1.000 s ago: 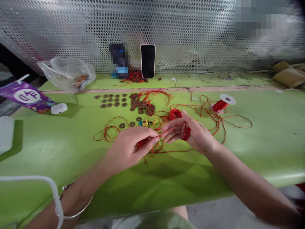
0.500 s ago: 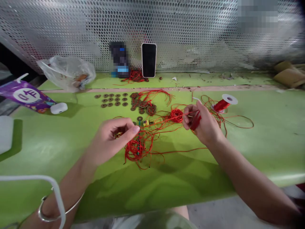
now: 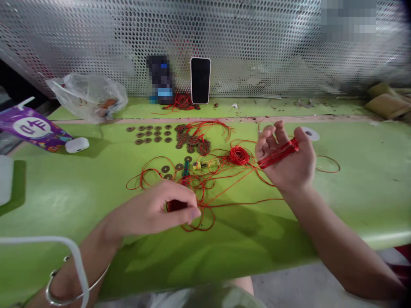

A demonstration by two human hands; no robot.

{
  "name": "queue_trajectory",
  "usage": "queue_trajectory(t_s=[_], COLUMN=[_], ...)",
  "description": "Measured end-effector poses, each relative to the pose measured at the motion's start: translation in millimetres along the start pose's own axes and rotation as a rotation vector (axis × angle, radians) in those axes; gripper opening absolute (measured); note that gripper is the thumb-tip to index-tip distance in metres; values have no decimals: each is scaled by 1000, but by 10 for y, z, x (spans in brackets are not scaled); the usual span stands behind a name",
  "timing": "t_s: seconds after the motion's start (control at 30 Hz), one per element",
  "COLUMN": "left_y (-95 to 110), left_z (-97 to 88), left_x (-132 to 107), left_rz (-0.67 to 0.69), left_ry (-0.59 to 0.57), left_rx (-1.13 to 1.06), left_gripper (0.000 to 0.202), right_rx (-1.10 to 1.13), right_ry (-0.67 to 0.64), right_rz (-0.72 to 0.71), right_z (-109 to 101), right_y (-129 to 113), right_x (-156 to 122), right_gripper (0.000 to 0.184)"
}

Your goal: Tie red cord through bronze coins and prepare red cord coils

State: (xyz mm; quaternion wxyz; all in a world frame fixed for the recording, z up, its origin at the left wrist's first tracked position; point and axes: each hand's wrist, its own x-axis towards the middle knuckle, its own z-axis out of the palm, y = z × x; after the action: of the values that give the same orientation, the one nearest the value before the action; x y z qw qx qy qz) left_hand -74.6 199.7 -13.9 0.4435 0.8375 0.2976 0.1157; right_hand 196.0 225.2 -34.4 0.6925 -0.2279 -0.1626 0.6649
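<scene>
My left hand (image 3: 160, 209) is closed in a pinch on a thin red cord (image 3: 229, 188), low over the near part of the table. From there the cord runs taut up to my right hand (image 3: 285, 164). That hand is raised with its palm facing me and its fingers loosely apart. Several turns of red cord (image 3: 278, 155) are wound around its palm. Loose red cord loops lie beside and behind my left hand, partly over a green tool (image 3: 186, 167). A yellow lighter (image 3: 205, 164) sits close to a coiled bundle of red cord (image 3: 239, 155).
Rows of round holed coins (image 3: 157, 128) lie behind, beside corded coins (image 3: 192, 140). A phone (image 3: 201, 80) leans against the perforated metal panel (image 3: 257, 47). At the left are a plastic bag (image 3: 90, 96), a purple packet (image 3: 35, 127) and a white case (image 3: 77, 145). A spool (image 3: 311, 133) is partly hidden.
My left hand has moved down and slightly right, still pinching the cord. My right hand has moved right, turned palm toward me and opened its fingers, showing the wound cord.
</scene>
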Motion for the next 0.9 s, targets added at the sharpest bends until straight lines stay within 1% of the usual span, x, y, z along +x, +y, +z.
queue_trajectory(t_s=[0.03, 0.1, 0.17, 0.2, 0.27, 0.3, 0.33, 0.37, 0.4, 0.43, 0.47, 0.53, 0.57, 0.6, 0.67, 0.7, 0.73, 0.8, 0.87, 0.9], left_y=[1, -10, -47, -79, -168, -222, -278, -332, -379, -415, -435, -419, -383, -333, -203, -134, -68, 43, 124, 157], left_z=[29, 95, 158, 182, 199, 188, 164, 127, 81, 32, -12, -57, -48, -13, 118, 203, 290, 445, 558, 602], left_x=[18, 59, 94, 106, 117, 118, 115, 111, 105, 99, 94, 98, 109, 128, 181, 212, 242, 292, 327, 341], left_rz=[0, -9, -40, -70, -159, -213, -267, -315, -358, -397, -405, -329, -260, -190, -74, -51, -32, 12, -22, -26], left_ry=[-75, -184, -244, -256, -214, -163, -83, -15, 27, 65, 97, 159, 183, 214, 209, 218, 241, 315, 434, 478], left_rx=[16, 52, 95, 127, 219, 284, 354, 420, 475, 519, 547, 600, 619, 637, 636, 652, 709, 888, 1012, 1025], left_gripper=[29, 32, 32, 33, 39, 43, 46, 48, 49, 48, 44, 30, 28, 34, 50, 52, 49, 37, 33, 34], right_rx=[83, 209, 286, 314, 380, 433, 489, 543, 585, 603, 572, 395, 274, 143, -76, -147, -201, -247, -264, -277], right_ry=[1, -19, -83, -129, -262, -360, -460, -547, -618, -670, -683, -633, -589, -534, -430, -402, -381, -380, -394, -399], right_rz=[19, 61, 124, 166, 274, 323, 365, 391, 397, 378, 360, 345, 345, 352, 366, 370, 384, 400, 391, 379], right_z=[10, 31, 49, 55, 60, 59, 56, 53, 50, 47, 47, 55, 62, 73, 98, 112, 125, 148, 165, 172], right_y=[-20, -51, -68, -70, -62, -52, -41, -28, -17, -7, 1, 11, 16, 24, 47, 62, 76, 100, 112, 113], right_x=[-4, -33, -91, -128, -199, -227, -248, -261, -268, -272, -275, -287, -298, -312, -341, -354, -364, -374, -375, -374], right_gripper=[28, 28, 28, 29, 35, 37, 38, 38, 38, 37, 38, 43, 46, 50, 54, 55, 55, 56, 56, 56])
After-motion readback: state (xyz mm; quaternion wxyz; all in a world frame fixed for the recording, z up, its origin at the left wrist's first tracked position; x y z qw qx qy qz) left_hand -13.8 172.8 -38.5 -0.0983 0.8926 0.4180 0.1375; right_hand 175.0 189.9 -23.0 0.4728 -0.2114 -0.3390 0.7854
